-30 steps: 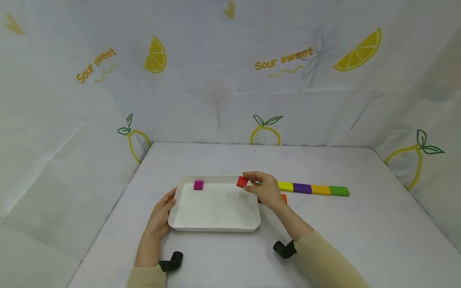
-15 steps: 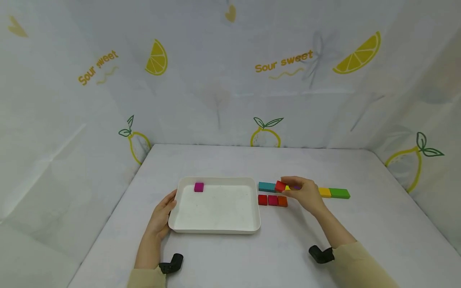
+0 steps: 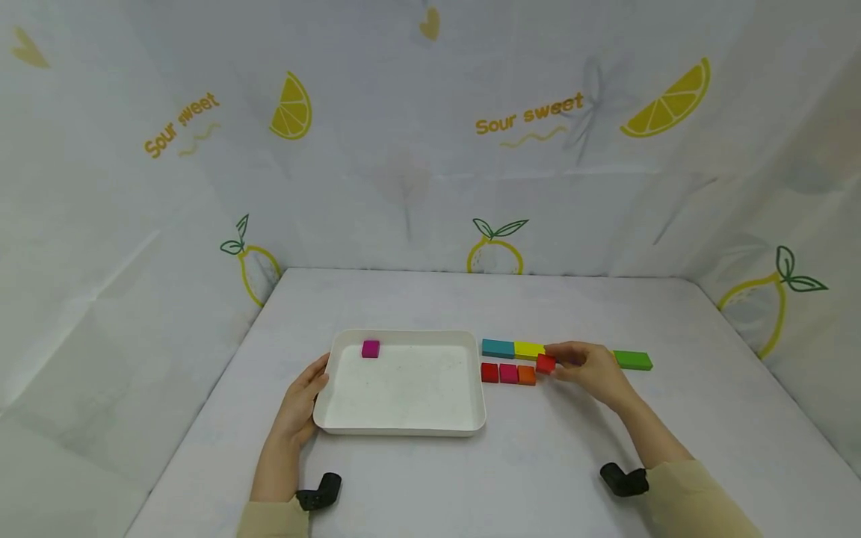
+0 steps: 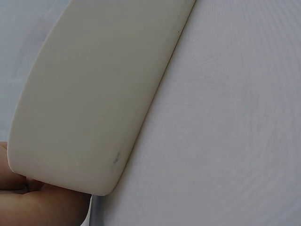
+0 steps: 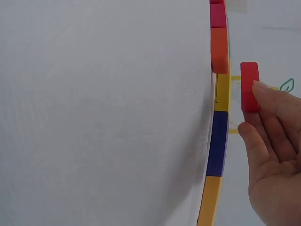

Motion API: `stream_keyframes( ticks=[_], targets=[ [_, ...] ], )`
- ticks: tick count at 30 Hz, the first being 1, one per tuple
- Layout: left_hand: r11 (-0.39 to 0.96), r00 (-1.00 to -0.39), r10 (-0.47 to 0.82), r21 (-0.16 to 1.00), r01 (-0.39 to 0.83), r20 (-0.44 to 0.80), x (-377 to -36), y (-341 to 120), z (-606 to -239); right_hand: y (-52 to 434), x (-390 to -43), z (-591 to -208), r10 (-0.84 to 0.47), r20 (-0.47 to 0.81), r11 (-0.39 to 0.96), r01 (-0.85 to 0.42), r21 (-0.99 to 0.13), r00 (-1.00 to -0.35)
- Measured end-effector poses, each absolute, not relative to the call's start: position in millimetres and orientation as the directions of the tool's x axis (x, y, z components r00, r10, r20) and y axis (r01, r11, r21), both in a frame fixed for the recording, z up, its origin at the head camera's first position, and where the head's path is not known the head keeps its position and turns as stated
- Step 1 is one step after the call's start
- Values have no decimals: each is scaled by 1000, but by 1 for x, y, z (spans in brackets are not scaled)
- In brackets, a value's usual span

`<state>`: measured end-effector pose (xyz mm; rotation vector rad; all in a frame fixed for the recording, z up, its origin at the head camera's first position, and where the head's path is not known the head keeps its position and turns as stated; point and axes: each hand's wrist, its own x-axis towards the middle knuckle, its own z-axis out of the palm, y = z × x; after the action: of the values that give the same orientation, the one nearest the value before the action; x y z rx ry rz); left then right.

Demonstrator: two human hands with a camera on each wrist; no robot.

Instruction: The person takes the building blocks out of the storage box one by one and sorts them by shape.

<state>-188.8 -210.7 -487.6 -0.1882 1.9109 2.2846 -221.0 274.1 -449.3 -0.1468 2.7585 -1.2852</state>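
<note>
I've got the red block (image 3: pixel 545 364) pinched in the fingertips of my right hand (image 3: pixel 590 371), held just above the table (image 3: pixel 430 478) and a touch past the end of the short row: red square (image 3: pixel 490 372), pink square (image 3: pixel 508 373), orange square (image 3: pixel 527 375). The block sits just off the orange one, not touching it yet as far as I can tell, and it looks slightly skewed. Just beyond my fingers runs the long row, teal bar (image 3: pixel 498 348) and yellow bar (image 3: pixel 529 350) showing, green bar (image 3: pixel 633 360) out past my knuckles. My left hand (image 3: pixel 300 407) lies flat-fingered against the near corner of the white tray (image 3: pixel 403 429), steadying it; a pink block (image 3: pixel 371 348) sits in its far corner. I'd say I'm mid-placement: next calls for squaring the block, lowering it flush beside orange, then easing my pinch off.
</note>
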Motion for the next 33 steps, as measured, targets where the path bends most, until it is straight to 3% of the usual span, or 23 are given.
stream_keyframes(
  ticks=[5, 18, 33],
  targets=[
    [-182, -981, 45, 964, -196, -191, -189, -210, -488, 281, -224, -449, -175, -45, 629, -77, -774, -983],
    [-179, -980, 41, 964, -198, -193, -188, -212, -488, 287, -225, -459, -196, -150, 641, -11, -767, -969],
    [-189, -977, 30, 958, -214, -212, -190, -210, -487, 286, -228, -465, -200, -154, 636, -9, -771, -968]
  ],
)
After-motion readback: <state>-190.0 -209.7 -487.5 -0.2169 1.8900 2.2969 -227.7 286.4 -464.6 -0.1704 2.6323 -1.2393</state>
